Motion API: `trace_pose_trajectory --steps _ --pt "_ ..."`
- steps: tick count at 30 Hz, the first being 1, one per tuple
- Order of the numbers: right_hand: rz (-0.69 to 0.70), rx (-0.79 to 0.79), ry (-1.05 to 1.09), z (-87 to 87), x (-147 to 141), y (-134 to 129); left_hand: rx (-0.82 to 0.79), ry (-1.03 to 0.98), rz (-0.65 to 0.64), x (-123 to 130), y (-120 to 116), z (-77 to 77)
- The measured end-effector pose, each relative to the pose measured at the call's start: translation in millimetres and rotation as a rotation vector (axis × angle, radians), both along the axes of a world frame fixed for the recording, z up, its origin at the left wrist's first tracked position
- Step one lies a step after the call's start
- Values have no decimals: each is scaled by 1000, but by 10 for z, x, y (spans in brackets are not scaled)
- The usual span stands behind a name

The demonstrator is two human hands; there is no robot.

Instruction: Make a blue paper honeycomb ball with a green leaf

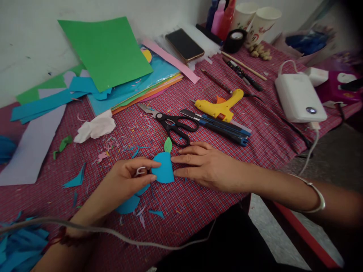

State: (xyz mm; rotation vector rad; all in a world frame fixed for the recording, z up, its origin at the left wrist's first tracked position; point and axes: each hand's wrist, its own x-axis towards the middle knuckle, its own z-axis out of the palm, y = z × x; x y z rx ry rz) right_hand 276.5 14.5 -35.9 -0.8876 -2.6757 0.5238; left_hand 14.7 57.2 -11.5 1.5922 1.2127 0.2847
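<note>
The blue paper piece (163, 169) is above the checked cloth (198, 211), between the hands; its long axis runs away from the person, straight edge facing right, curve left; it is plain and bright; the left hand (126, 175) pinches its curved side between thumb and forefinger; the right hand (211, 166) spreads loosely, fingertips at the straight edge, grip unclear; two paper cups (262, 28) stand behind, contents hidden
</note>
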Motion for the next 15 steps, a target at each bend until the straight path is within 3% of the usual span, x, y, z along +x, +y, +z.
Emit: trace_pose_trajectory --steps 15 --pt "-1 17 4 -32 1 -4 -42 0 85 73 -24 27"
